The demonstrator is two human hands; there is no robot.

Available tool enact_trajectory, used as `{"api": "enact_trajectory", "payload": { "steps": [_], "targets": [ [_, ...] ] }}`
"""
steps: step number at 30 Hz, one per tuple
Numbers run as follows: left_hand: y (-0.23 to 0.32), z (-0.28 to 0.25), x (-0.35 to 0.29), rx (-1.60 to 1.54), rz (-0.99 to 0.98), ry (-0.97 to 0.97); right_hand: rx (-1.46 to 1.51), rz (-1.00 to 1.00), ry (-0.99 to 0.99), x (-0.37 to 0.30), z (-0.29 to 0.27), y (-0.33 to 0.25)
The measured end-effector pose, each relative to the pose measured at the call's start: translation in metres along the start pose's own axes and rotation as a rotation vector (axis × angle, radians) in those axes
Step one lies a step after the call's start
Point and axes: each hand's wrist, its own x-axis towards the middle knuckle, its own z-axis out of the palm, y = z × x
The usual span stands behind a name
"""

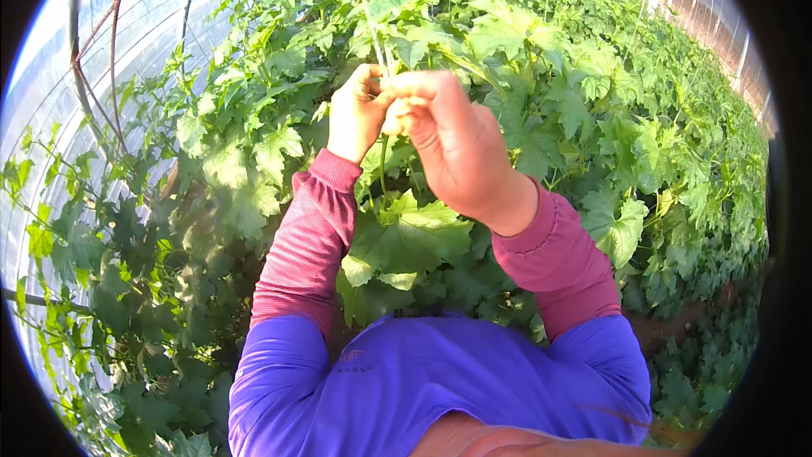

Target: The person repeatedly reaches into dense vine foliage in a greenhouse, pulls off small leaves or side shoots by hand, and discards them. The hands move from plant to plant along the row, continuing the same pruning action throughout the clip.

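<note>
A white string (365, 4) comes down from above into my fingertips, in front of dense green vines. My left hand (351, 114) is closed in a pinch on the string, thumb and fingers together. Right beside it, my right hand (461, 148) is also closed at the string, its curled fingers touching the left fingertips. The exact point of grip is partly hidden behind the fingers. Just below the hands hangs a thin green stem (383, 169), and under it spreads a broad lobed leaf (414, 237).
Leafy vines (541, 42) fill the space ahead and to the right, with more thin strings among them. At the left, a metal pole (76, 42) and dark bent rods stand before a translucent plastic sheet wall (152, 17). A strip of bare soil (689, 313) shows at the lower right.
</note>
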Motion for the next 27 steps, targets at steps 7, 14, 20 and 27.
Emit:
{"api": "enact_trajectory", "payload": {
  "steps": [7,14,20,27],
  "targets": [
    [0.058,-0.002,0.025,-0.090,0.064,-0.036,-0.223,0.222,-0.249,-0.046,-0.013,0.084],
    [0.011,-0.041,0.020,-0.301,-0.036,-0.347,0.301,0.364,-0.202,0.018,-0.018,0.140],
    [-0.051,-0.058,0.026,-0.738,-0.187,-0.571,0.693,0.944,-0.121,0.062,0.039,0.103],
    [-0.078,-0.111,0.035,-1.162,-0.319,-0.718,0.637,1.034,-0.140,0.076,0.092,0.088]
  ]
}}
